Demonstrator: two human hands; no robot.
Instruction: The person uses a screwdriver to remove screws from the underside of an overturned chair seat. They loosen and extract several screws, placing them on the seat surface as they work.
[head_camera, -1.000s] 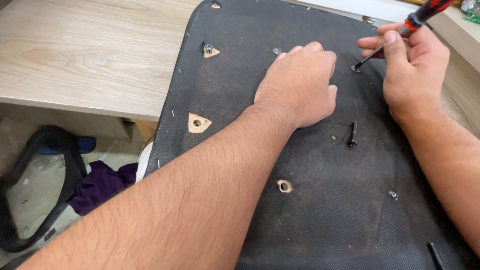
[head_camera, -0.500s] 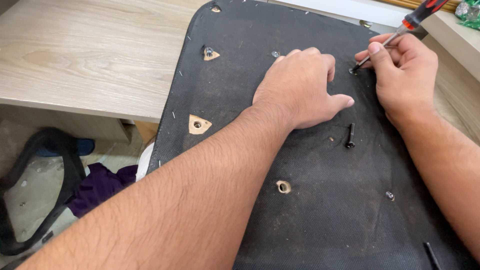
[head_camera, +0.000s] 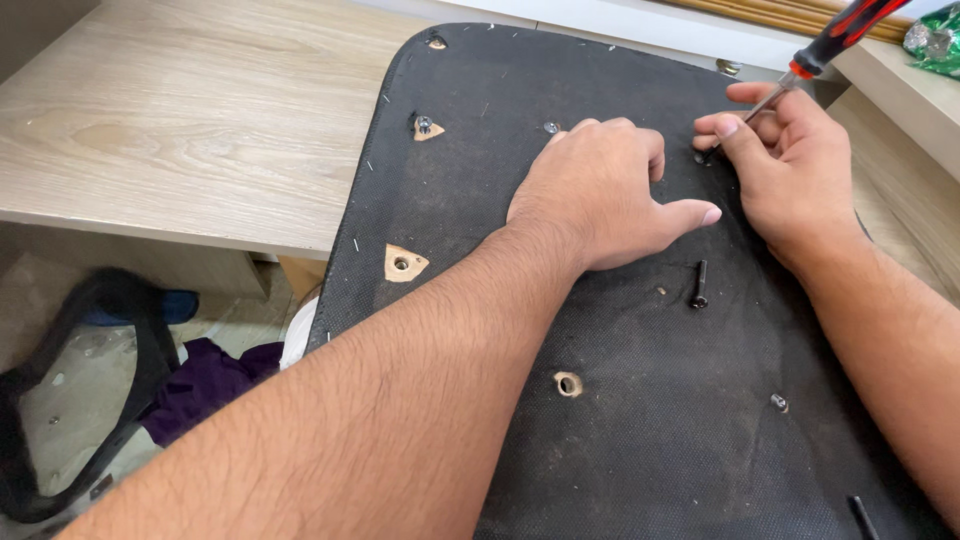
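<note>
A black fabric-covered seat panel (head_camera: 560, 460) lies upside down, partly on a wooden tabletop. My left hand (head_camera: 600, 190) presses on the panel with fingers curled and thumb stretched to the right, holding nothing. Close beside it my right hand (head_camera: 790, 170) grips a screwdriver (head_camera: 830, 45) with a red and black handle. The shaft tip is hidden behind my fingers at the panel surface. A loose black bolt (head_camera: 699, 283) lies just below both hands.
The panel shows wooden cut-outs with threaded holes (head_camera: 403, 263), a round hole (head_camera: 568, 383) and small screws (head_camera: 779, 402). The light wooden tabletop (head_camera: 180, 140) spreads to the left. On the floor below lie a black curved chair part (head_camera: 70, 400) and purple cloth (head_camera: 205, 385).
My right hand has shifted left and lower on the screwdriver, covering its tip. My left thumb has stretched out to the right. The view has moved slightly.
</note>
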